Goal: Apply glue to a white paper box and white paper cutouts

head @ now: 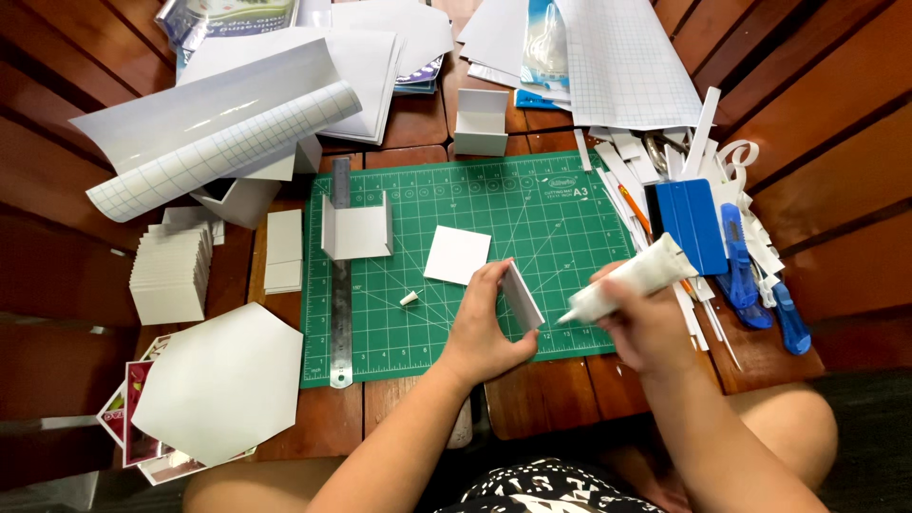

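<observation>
- The small white square foam-board piece (522,295) stands on edge over the green gridded cutting mat (532,204), pinched between the left hand's (483,328) thumb and fingers.
- At its 3 o'clock, the right hand (646,328) has its fingers wrapped around a white glue tube (629,279), nozzle nearly touching the piece.
- A flat white square card (457,255) lies at 11 o'clock.
- A small white cap (408,298) lies at 9 o'clock, a steel ruler (341,285) beyond.

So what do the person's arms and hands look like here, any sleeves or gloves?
Both the left hand and right hand are bare: no gloves, and no rings or watch visible. The forearms are uncovered, no sleeves in view. Black clothing with a white pattern shows at the bottom edge.
</observation>
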